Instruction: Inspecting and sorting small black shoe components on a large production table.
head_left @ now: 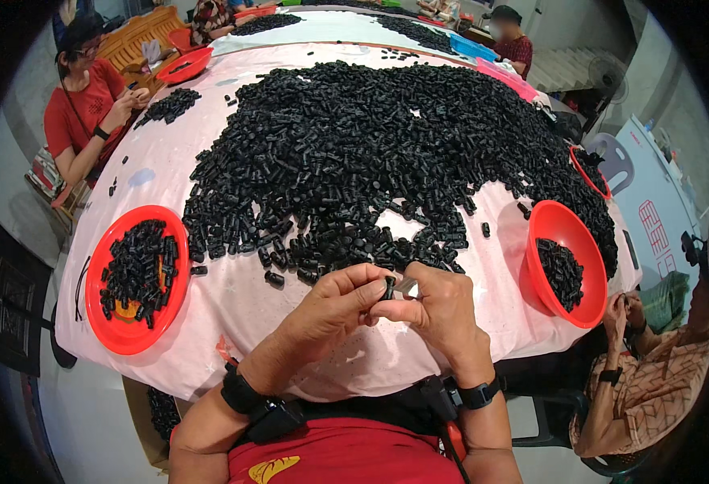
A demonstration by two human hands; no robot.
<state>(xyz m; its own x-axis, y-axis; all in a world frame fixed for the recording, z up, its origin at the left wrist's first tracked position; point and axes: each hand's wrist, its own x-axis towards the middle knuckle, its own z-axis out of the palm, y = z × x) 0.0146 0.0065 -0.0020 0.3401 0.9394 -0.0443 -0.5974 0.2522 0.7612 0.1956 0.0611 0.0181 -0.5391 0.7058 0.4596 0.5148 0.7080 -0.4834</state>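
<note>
Close to the table's front edge, my left hand [330,310] pinches a small black plastic part [389,288] between thumb and fingers. My right hand [443,310] is closed around a short, flat, shiny strip that looks like a blade [406,286]. Its handle, if any, is hidden in the fist. The strip points at the black part, and both hands nearly meet; whether the two touch, I cannot tell. Just beyond my fingers spreads a large heap of similar black parts [354,145], with a few loose ones at its near edge.
A red plate [133,343] of black parts lies at left, and a deep red bowl [568,234] holds more at right. Pink patterned cloth [233,315] covers the table. Co-workers sit at left [88,113], at right [653,379] and at the far end. A cardboard box [141,419] stands below.
</note>
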